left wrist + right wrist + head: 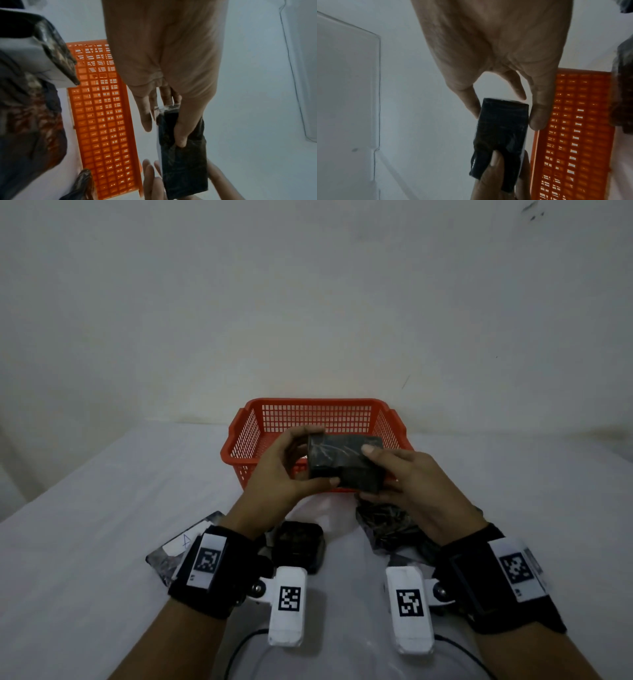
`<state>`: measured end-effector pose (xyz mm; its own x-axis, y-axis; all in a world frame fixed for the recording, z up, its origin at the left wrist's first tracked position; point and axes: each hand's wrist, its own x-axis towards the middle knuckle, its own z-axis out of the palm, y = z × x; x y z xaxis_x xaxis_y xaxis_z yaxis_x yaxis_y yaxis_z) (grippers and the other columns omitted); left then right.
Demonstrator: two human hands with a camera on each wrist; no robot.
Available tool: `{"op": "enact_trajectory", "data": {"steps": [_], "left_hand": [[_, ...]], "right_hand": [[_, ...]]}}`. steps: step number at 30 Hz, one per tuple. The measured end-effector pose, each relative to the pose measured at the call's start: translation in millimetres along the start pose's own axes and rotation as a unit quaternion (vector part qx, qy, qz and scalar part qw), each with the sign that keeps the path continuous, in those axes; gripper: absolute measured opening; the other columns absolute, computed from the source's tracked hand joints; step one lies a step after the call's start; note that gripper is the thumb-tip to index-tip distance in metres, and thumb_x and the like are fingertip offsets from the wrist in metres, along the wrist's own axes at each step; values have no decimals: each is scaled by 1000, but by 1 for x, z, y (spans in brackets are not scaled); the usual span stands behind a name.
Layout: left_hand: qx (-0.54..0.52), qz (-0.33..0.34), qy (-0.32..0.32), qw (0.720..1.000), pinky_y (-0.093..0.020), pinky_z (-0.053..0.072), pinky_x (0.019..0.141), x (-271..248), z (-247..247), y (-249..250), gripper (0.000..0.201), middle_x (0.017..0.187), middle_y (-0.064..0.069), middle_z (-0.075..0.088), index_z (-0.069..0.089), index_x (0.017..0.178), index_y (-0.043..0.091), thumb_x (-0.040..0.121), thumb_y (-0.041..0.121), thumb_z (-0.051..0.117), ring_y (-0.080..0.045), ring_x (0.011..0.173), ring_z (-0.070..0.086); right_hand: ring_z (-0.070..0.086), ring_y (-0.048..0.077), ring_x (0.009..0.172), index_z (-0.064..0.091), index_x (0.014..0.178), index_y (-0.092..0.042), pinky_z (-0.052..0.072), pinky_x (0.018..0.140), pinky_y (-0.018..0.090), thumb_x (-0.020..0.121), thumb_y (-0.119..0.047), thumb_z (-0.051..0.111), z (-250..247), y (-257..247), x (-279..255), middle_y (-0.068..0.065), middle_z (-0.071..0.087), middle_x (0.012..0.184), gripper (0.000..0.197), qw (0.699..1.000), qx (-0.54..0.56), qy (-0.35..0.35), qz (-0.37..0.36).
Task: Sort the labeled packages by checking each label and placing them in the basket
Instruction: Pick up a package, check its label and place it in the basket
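A dark wrapped package (342, 462) is held in the air between both hands, just over the near rim of the red mesh basket (250, 436). My left hand (291, 470) grips its left end, thumb underneath and fingers over the top. My right hand (394, 474) pinches its right end, thumb on top. The left wrist view shows the package (185, 162) under my left thumb, beside the basket (102, 121). In the right wrist view my right fingers pinch the package (501, 128) at its near end. No label shows on it.
Other dark packages lie on the white table near my wrists: one with a white label (181, 542) at left, a small one (299, 544) in the middle, another (390, 529) at right. The white wall stands right behind the basket. Cables (239, 648) trail toward me.
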<state>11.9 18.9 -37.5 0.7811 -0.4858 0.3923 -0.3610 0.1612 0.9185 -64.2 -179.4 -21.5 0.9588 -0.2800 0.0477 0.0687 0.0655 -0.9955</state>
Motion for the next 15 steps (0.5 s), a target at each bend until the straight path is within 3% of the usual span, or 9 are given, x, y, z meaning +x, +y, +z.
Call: {"op": "enact_trajectory", "data": {"steps": [3, 5, 8, 11, 15], "left_hand": [[-19, -30, -14, 999, -32, 58, 97, -5, 2, 1, 70, 136, 3, 64, 51, 143, 20, 80, 11, 82, -14, 125, 65], [-28, -58, -17, 998, -35, 59, 96, -6, 5, 4, 50, 128, 0, 71, 59, 138, 17, 90, 26, 71, -16, 118, 70], [-12, -57, 19, 998, -33, 62, 87, -7, 10, 4, 25, 110, -7, 78, 70, 121, 11, 96, 14, 66, -20, 102, 76], [4, -43, 35, 998, -30, 62, 84, -8, 11, 2, 24, 106, -8, 79, 71, 117, 9, 94, 7, 68, -19, 98, 77], [-10, -55, 6, 998, -25, 60, 84, -10, 15, 4, 31, 113, -3, 78, 69, 124, 14, 92, 12, 70, -15, 105, 75]], "right_hand": [[78, 31, 102, 76, 115, -4, 62, 93, 49, 92, -20, 77, -4, 7, -3, 15, 80, 108, 28, 1000, -6, 5, -26], [79, 28, 100, 75, 119, -7, 62, 94, 47, 89, -14, 80, -6, 10, -5, 10, 81, 108, 31, 998, -17, 16, -53], [79, 25, 98, 75, 119, -10, 62, 94, 47, 87, -13, 81, -7, 11, -6, 9, 81, 108, 33, 997, -36, 16, -65], [79, 26, 98, 77, 115, -12, 61, 96, 50, 85, -21, 84, -4, 14, -7, 8, 81, 106, 32, 997, -51, 5, -63], [80, 26, 95, 78, 112, -12, 61, 95, 49, 84, -22, 85, -3, 15, -10, 8, 82, 102, 31, 994, -54, 26, -88]]}}
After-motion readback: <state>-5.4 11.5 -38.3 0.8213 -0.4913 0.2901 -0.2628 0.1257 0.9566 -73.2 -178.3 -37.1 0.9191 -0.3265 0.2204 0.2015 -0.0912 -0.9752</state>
